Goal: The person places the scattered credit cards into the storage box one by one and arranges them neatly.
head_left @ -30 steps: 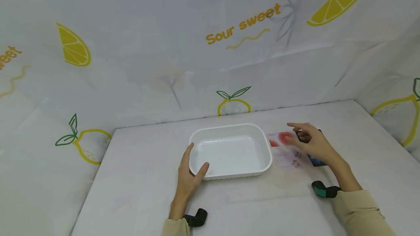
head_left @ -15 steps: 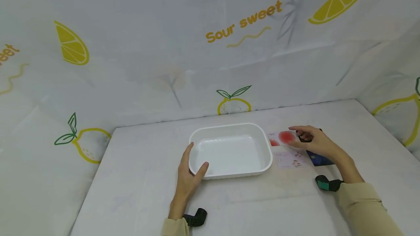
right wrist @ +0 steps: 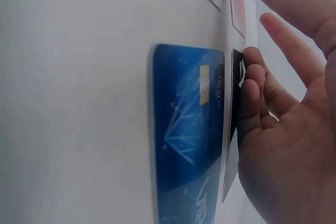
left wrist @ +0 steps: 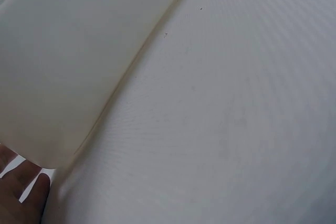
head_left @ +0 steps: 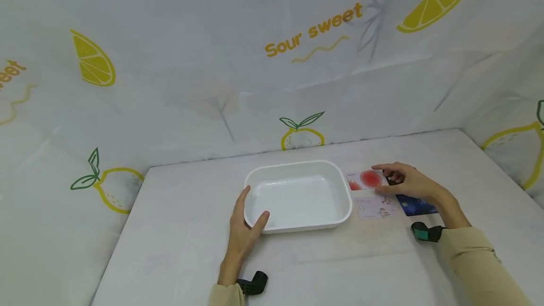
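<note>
- Backdrop (head_left: 170, 84), white, printed with lemons and the words "Sour sweet"; a second print at the left edge is cut off.
- Table (head_left: 178, 230), white, meeting the backdrop along its far side.
- White tray (head_left: 299, 197), rectangular with rounded corners, lying mid-table.
- Left hand (head_left: 242, 233), at the tray's near left corner: thumb over the near rim, index finger along the left side, the two spread wide, holding that corner.
- Right hand (head_left: 408, 183), palm turned inward above the cards; index finger and thumb stretch leftward, tips apart, while the other fingers curl beside the black card.
- Four cards, right of the tray on the table: blue card (right wrist: 184, 124) with a chip and the word "logo"; pink card (head_left: 374, 207) marked "VIP"; red-circle card (head_left: 370, 179), its small lettering too blurred to read, between index finger and thumb; black card (right wrist: 236, 69), mostly hidden.
- Black wrist devices (head_left: 255, 283), one per wrist, the right one green-patched.
</note>
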Demonstrator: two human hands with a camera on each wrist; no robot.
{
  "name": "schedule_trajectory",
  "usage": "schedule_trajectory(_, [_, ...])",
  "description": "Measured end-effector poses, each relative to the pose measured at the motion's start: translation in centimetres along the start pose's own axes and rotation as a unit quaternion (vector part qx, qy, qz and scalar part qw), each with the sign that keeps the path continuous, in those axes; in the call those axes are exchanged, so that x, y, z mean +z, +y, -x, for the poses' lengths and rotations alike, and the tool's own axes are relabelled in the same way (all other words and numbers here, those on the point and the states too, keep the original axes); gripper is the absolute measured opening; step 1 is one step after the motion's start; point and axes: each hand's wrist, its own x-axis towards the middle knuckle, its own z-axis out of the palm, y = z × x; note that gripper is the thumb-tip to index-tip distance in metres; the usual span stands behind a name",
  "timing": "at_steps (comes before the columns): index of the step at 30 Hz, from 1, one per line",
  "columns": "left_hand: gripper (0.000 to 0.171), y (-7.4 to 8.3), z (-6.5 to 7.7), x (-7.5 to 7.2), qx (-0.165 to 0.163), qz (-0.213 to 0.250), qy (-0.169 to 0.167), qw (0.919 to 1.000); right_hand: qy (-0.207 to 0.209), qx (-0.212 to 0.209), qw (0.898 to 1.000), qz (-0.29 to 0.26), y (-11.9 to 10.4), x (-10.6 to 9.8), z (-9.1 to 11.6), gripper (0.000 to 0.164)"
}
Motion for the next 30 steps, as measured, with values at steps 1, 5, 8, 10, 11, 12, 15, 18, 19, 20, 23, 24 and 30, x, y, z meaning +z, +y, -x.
schedule_trajectory(1, [0.079, 0.0, 0.0, 0.0, 0.0, -0.001, 0.0, 1.0, -0.002, 0.001, 1.0, 0.006, 0.0, 0.0, -0.1, 0.064])
schedule_trajectory(5, [0.079, -0.1, 0.0, 0.0, 0.0, -0.003, 0.002, 1.0, -0.01, 0.002, 0.999, 0.033, -0.3, 0.1, -0.3, 0.066])
schedule_trajectory(8, [0.079, 0.0, 0.1, 0.0, -0.001, -0.002, 0.003, 1.0, -0.015, -0.003, 0.998, 0.055, -0.5, 0.1, -0.5, 0.066])
schedule_trajectory(10, [0.079, 0.1, 0.1, 0.0, -0.002, 0.0, 0.002, 1.0, -0.017, -0.007, 0.998, 0.065, -0.6, 0.0, -0.7, 0.064])
schedule_trajectory(11, [0.079, 0.2, 0.1, 0.0, -0.002, 0.001, 0.002, 1.0, -0.019, -0.004, 0.998, 0.067, -0.7, 0.0, -0.7, 0.064])
schedule_trajectory(12, [0.079, 0.2, 0.1, 0.0, -0.002, 0.002, 0.002, 1.0, -0.021, -0.002, 0.997, 0.068, -0.8, 0.0, -0.7, 0.063])
schedule_trajectory(15, [0.079, 0.2, 0.0, 0.0, 0.0, 0.003, 0.001, 1.0, -0.024, 0.001, 0.997, 0.073, -0.9, -0.1, -0.8, 0.062])
schedule_trajectory(18, [0.078, 0.2, 0.0, 0.0, 0.002, 0.002, 0.002, 1.0, -0.024, 0.001, 0.997, 0.078, -1.0, -0.1, -1.0, 0.06])
schedule_trajectory(19, [0.078, 0.2, 0.0, 0.0, 0.002, 0.001, 0.002, 1.0, -0.024, -0.001, 0.996, 0.081, -1.1, -0.1, -1.0, 0.059])
schedule_trajectory(20, [0.078, 0.2, 0.0, 0.0, 0.002, 0.002, 0.002, 1.0, -0.024, -0.003, 0.996, 0.084, -1.2, -0.1, -1.1, 0.057])
schedule_trajectory(23, [0.078, 0.1, 0.0, 0.0, 0.002, 0.003, 0.001, 1.0, -0.029, -0.004, 0.995, 0.091, -1.4, -0.1, -1.3, 0.053])
schedule_trajectory(24, [0.078, 0.1, 0.0, 0.0, 0.003, 0.002, 0.001, 1.0, -0.03, -0.003, 0.995, 0.093, -1.5, -0.1, -1.4, 0.052])
schedule_trajectory(30, [0.078, 0.2, 0.0, 0.0, 0.0, 0.001, 0.002, 1.0, -0.024, -0.012, 0.997, 0.071, -1.4, 0.1, -1.4, 0.054])
